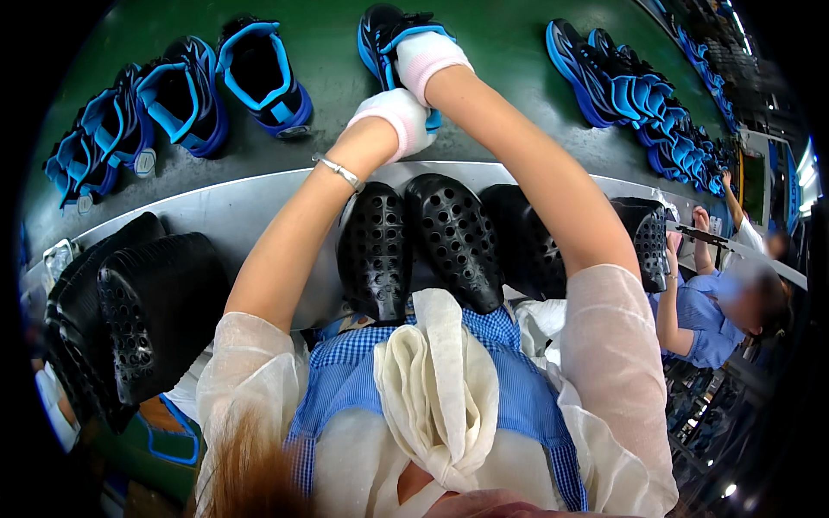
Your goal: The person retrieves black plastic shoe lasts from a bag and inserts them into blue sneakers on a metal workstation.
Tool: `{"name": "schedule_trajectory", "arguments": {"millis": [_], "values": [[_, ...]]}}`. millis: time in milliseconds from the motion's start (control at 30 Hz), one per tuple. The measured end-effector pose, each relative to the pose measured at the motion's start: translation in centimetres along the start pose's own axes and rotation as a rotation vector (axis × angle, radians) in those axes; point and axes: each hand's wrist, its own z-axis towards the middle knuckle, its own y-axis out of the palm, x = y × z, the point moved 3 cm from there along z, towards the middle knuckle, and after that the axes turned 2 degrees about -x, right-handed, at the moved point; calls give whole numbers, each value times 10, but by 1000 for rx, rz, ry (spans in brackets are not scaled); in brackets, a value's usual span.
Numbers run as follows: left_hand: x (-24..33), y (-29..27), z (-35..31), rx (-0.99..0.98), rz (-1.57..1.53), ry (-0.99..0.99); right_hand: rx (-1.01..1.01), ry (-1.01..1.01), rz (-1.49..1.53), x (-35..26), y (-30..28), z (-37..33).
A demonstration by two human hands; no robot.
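A black and blue sneaker (375, 41) is on the green work surface (492, 95), its toe pointing away from me. My right hand (427, 62), in a white glove with a pink cuff, grips it over the laces and opening; the fingertips are hidden behind the hand. At the heel end my left hand (395, 119), gloved the same way, is closed around the back of the shoe. A scrap of light blue heel (433, 119) shows beside the left fingers. Much of the sneaker's rear is covered by both hands.
Matching sneakers (263, 73) stand in a row at left, and another row (596, 78) runs off to the right. Black perforated foot-shaped forms (449, 233) line the metal edge (285, 198) before me; more black forms (160, 302) hang at left. A co-worker (712, 306) is at right.
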Motion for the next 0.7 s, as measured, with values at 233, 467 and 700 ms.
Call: {"name": "schedule_trajectory", "arguments": {"millis": [233, 467, 700], "values": [[-35, -5, -43, 46, -147, -55, 151, -331, -282, -36, 24, 24], [-77, -18, -63, 319, 6, -81, 130, -199, -225, -72, 10, 64], [-80, 13, -147, 828, -200, 54, 110, -325, -244, -89, 7, 41]]}}
